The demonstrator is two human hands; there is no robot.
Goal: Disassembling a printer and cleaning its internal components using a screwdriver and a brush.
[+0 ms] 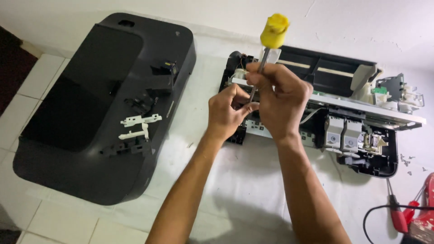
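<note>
Upright, yellow-handled screwdriver (pixel 266 49), steel shaft, right hand (pixel 280 101) clenched around it, left hand (pixel 228 110) pinching tip.

Looks like a home, w/ me working on the floor, not a proper workshop: white floor tiles (pixel 43 77) w/ grout lines, plain white wall (pixel 361 27) right behind. A printer chassis (pixel 343 122) lies opened up, its black cover (pixel 99 104) set aside, loose screws (pixel 409 160) and a red-handled screwdriver (pixel 398 212) lying about.

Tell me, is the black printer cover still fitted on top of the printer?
No: the black cover lies apart on the floor, left of the opened printer, with small loose parts resting on it.
</note>
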